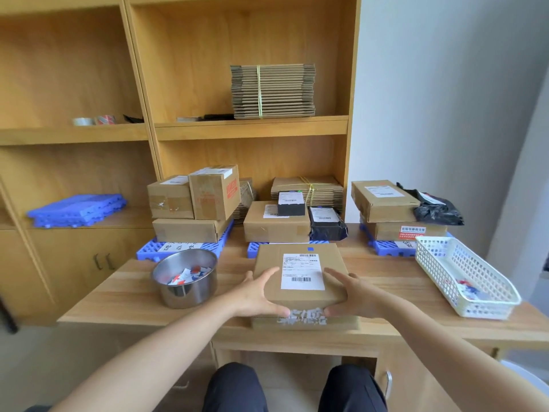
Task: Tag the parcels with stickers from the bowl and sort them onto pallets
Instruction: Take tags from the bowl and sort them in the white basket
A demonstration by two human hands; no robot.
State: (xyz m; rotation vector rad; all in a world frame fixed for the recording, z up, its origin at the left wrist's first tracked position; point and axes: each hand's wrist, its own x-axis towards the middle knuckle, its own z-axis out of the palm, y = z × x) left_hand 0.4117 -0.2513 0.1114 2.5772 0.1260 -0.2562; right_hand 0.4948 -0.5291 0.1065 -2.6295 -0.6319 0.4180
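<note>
Wooden table (118, 292), steel bowl (184, 295), white basket (439, 272), three blue pallets (148, 251), parcel (267, 260)

Bare left hand (256, 293) and right hand (355, 293), bare forearms (166, 343), dark trousers (234, 388).

Print on the parcel (300, 292)'s label (302, 272): far too small to read, barcodes only. Behind that parcel the middle pallet (253, 249) is all but gone, just blue front corners peeking out. Right pallet (386, 248): top buried under stacked parcels (404, 230), one end behind the basket (475, 278). The bowl (184, 292) rim hides the lower stickers (185, 276) and clips the handwritten sheet (181, 246) on the left pallet (145, 251), possibly two lines of characters. Left forearm (148, 361) and right forearm (445, 352) run off the bottom edge.
</note>
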